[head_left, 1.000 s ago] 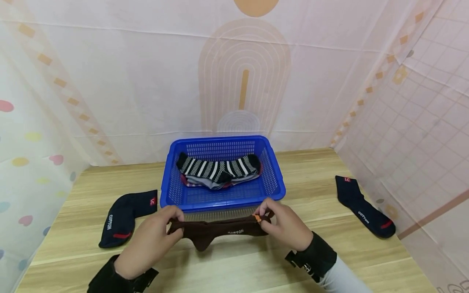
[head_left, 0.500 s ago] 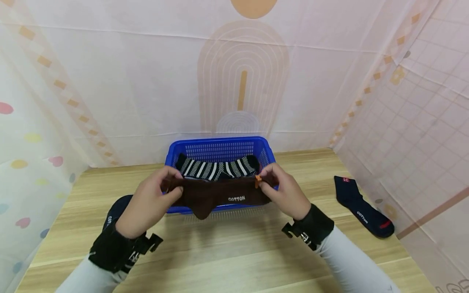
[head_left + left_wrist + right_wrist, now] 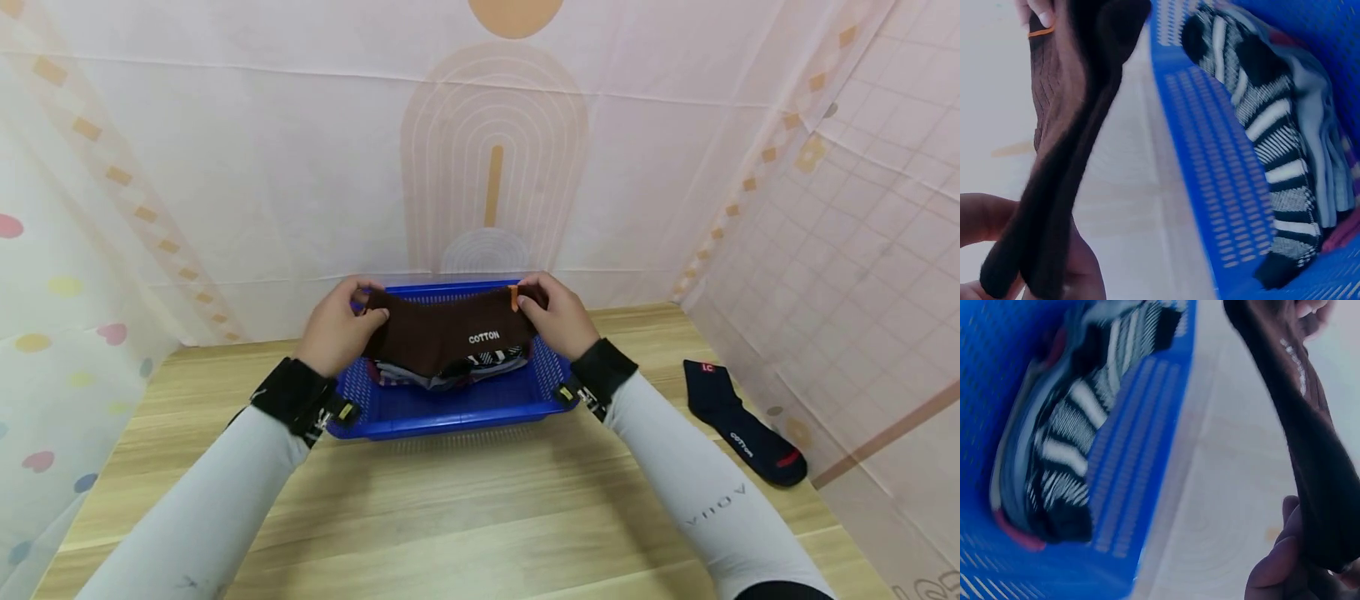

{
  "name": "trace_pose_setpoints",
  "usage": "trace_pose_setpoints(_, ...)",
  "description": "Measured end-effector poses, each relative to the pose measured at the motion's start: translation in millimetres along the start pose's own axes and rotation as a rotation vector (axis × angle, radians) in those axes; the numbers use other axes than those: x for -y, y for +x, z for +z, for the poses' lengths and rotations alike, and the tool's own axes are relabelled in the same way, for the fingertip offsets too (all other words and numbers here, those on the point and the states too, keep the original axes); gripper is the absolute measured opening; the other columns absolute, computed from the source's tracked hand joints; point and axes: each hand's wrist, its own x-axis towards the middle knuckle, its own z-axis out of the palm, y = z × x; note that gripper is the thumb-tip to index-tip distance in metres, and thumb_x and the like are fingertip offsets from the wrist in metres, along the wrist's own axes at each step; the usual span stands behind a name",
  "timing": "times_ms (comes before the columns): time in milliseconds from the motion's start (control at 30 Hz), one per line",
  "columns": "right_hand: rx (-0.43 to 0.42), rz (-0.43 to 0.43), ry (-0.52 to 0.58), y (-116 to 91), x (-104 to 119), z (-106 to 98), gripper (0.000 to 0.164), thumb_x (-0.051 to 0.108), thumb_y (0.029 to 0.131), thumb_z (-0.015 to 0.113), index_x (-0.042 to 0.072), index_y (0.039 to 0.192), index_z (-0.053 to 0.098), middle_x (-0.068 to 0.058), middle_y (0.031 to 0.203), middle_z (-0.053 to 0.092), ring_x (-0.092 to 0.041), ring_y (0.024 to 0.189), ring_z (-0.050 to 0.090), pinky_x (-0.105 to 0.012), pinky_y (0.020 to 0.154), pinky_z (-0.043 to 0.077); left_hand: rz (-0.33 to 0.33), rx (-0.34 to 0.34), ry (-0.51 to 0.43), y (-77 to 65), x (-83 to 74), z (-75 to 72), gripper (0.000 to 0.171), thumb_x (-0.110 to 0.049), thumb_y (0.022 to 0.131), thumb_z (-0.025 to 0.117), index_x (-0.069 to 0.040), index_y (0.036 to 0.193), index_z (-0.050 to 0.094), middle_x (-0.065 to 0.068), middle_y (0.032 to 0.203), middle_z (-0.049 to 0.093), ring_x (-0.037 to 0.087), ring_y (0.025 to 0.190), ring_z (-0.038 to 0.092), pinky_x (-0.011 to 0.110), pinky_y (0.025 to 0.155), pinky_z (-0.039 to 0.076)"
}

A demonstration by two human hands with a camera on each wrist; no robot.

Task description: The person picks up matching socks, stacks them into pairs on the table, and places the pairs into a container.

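Observation:
A brown pair of socks marked COTTON, with an orange band, is stretched sideways above the blue basket. My left hand pinches one end between thumb and fingers. At the banded end, my right hand has the same kind of pinch. Both wrist views show the brown socks held apart from the pile below. Inside the basket lie black-and-white striped socks on top of grey and reddish ones. In the head view the brown socks cover most of that pile.
A navy sock with a red toe stripe lies on the wooden table at the right. Behind the basket rises a patterned cloth backdrop, with more cloth at both sides. My left forearm covers the table's left part.
Both hands have carried the brown socks from in front of the basket forward and over it. The left arm now hides the navy sock that lay at the left.

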Motion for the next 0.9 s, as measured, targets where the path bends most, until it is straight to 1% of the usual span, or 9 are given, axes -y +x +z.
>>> trace_pose_setpoints(100,0.02,0.034,-0.087,17.2,-5.9,5.4,0.026,0.017,0.103,0.057,0.007,0.127,0.061,-0.014,0.131,0.065,-0.03,0.123,0.06,-0.045,0.107,0.047,-0.023,0.017,0.047,19.2,7.6,5.7,0.041,-0.022,0.099,0.057,-0.006,0.137,0.05,0.024,0.129,0.059,0.038,0.113,0.058,0.05,0.095,0.048)
trace_pose_setpoints(200,0.043,0.063,-0.187,32.0,-11.6,11.1,0.029,0.017,0.103,0.056,0.007,0.13,0.061,-0.014,0.133,0.065,-0.031,0.125,0.06,-0.045,0.108,0.046,-0.041,0.031,0.105,35.8,15.3,12.5,0.043,-0.021,0.098,0.058,-0.002,0.136,0.05,0.027,0.13,0.059,0.04,0.119,0.056,0.053,0.103,0.044)
trace_pose_setpoints(300,0.077,0.088,-0.259,43.6,-14.6,17.9,0.03,0.016,0.102,0.055,0.006,0.13,0.061,-0.015,0.133,0.065,-0.031,0.125,0.06,-0.044,0.108,0.047,-0.056,0.051,0.159,48.1,21.9,18.9,0.042,-0.019,0.097,0.059,0.001,0.133,0.051,0.028,0.129,0.06,0.041,0.12,0.057,0.052,0.104,0.044)
trace_pose_setpoints(400,0.125,0.1,-0.33,52.7,-17.7,26.0,0.029,0.014,0.103,0.053,0.006,0.128,0.062,-0.015,0.13,0.067,-0.031,0.121,0.062,-0.042,0.105,0.048,-0.075,0.072,0.21,57.6,27.8,24.3,0.04,-0.018,0.097,0.059,0.003,0.13,0.053,0.029,0.129,0.061,0.042,0.12,0.057,0.052,0.103,0.045)
trace_pose_setpoints(500,0.164,0.108,-0.413,58.8,-20.0,33.5,0.028,0.012,0.102,0.052,0.006,0.126,0.064,-0.015,0.128,0.068,-0.031,0.119,0.063,-0.041,0.104,0.049,-0.1,0.09,0.256,67.0,34.2,30.4,0.039,-0.018,0.096,0.059,0.002,0.129,0.055,0.027,0.13,0.062,0.042,0.12,0.057,0.052,0.104,0.046)
trace_pose_setpoints(633,0.205,0.14,-0.489,62.0,-22.5,44.1,0.031,0.011,0.101,0.052,0.006,0.129,0.064,-0.015,0.13,0.068,-0.031,0.123,0.062,-0.041,0.106,0.049,-0.129,0.118,0.312,75.9,43.3,37.2,0.043,-0.017,0.094,0.057,0.002,0.132,0.054,0.027,0.134,0.06,0.042,0.122,0.057,0.053,0.105,0.046)
trace_pose_setpoints(767,0.239,0.177,-0.522,62.4,-25.1,53.2,0.03,0.013,0.102,0.052,0.006,0.13,0.063,-0.014,0.131,0.068,-0.03,0.122,0.063,-0.041,0.105,0.05,-0.156,0.151,0.345,75.9,46.2,41.4,0.046,-0.01,0.091,0.052,0.003,0.135,0.053,0.026,0.137,0.059,0.042,0.12,0.058,0.053,0.103,0.047)
trace_pose_setpoints(900,0.254,0.196,-0.532,62.2,-27.5,59.6,0.03,0.014,0.103,0.053,0.006,0.13,0.063,-0.013,0.13,0.068,-0.029,0.121,0.064,-0.04,0.103,0.051,-0.162,0.166,0.367,73.6,46.9,45.4,0.047,-0.006,0.091,0.05,0.003,0.137,0.052,0.026,0.137,0.059,0.041,0.12,0.058,0.053,0.102,0.048)
